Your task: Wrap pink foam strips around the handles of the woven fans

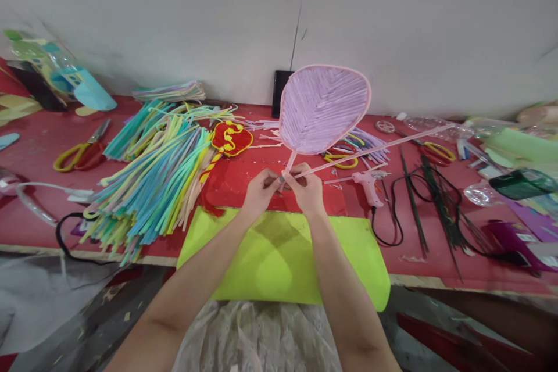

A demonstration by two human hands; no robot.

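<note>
A pink woven leaf-shaped fan (pixel 321 107) stands upright above the red table (pixel 39 145). My left hand (pixel 260 189) and my right hand (pixel 307 186) meet at the bottom of its short stem, both pinched closed there. A long thin pink strip (pixel 379 148) runs from my right hand's fingers out to the right, over the table. A lime-green sheet (pixel 279 256) lies under my forearms at the table's front edge.
A large pile of coloured strips (pixel 152 177) lies left, with a red-and-yellow ornament (pixel 231 138) beside it. Yellow-handled scissors (pixel 81 151) are far left, another pair (pixel 436 151) right. A pink glue gun (pixel 370 180), black cords and dark wires (pixel 436 203) sit right.
</note>
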